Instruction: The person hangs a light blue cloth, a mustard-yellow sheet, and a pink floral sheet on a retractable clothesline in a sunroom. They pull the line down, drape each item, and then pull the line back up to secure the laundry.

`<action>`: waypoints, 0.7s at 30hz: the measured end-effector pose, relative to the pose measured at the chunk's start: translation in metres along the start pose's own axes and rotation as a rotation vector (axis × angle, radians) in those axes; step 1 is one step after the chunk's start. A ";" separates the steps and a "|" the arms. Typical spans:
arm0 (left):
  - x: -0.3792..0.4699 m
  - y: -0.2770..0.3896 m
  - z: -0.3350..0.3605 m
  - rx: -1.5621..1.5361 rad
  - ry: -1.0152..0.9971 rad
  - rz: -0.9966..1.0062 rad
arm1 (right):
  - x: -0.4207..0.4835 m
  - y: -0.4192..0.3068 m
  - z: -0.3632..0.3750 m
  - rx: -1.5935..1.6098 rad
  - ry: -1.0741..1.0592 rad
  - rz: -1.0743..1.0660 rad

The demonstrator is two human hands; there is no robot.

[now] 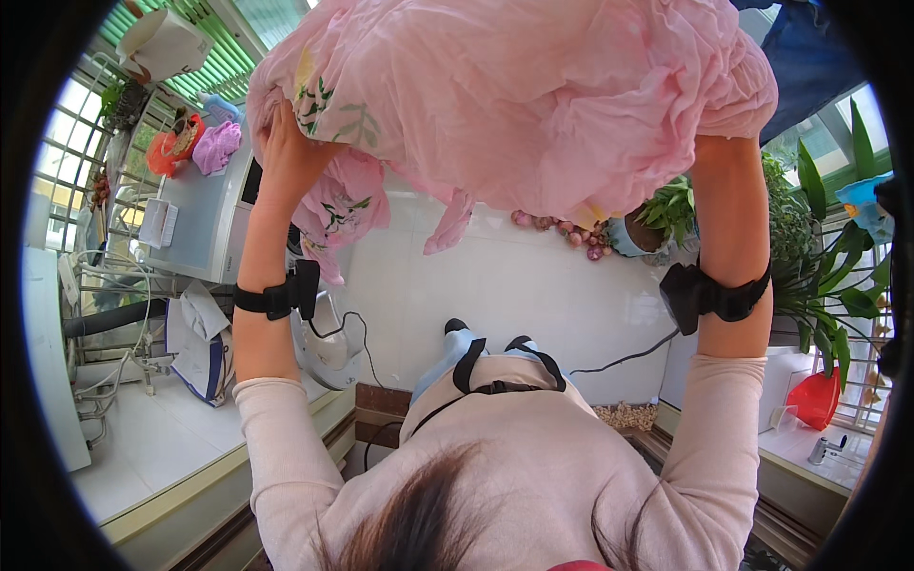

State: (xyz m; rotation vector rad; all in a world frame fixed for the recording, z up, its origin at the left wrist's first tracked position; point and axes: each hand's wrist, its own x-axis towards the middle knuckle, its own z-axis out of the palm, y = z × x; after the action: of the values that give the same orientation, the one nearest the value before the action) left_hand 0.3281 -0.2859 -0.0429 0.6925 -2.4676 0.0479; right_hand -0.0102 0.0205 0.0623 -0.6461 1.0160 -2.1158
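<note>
A large pink cloth (500, 93) with green leaf and yellow prints is held up in front of me, bunched and wrinkled, and fills the top middle of the view. My left hand (289, 146) grips its left edge, the fingers partly buried in the folds. The right forearm reaches up under the cloth's right side, and the fabric hides my right hand. Loose ends of the cloth hang down beside my left wrist and near the middle. Both forearms wear black strapped devices with cables.
At left stand a grey-topped appliance (193, 207) with a purple cloth (216, 148), and a clothes iron (207, 371). Onions (596, 243) and a potted plant (646, 228) are on the white tiled floor ahead. Leafy plants (821, 271) and a red bag (814, 400) are at right.
</note>
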 end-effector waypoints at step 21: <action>0.213 0.200 0.037 -1.222 0.001 0.176 | -0.114 -0.162 -0.119 -0.167 0.324 -0.268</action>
State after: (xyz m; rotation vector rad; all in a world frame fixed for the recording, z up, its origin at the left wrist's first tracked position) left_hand 0.0613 -0.2195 0.0629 -0.0728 -2.0017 -1.2526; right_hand -0.0779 0.2358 0.1104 -0.5541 1.3579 -2.4433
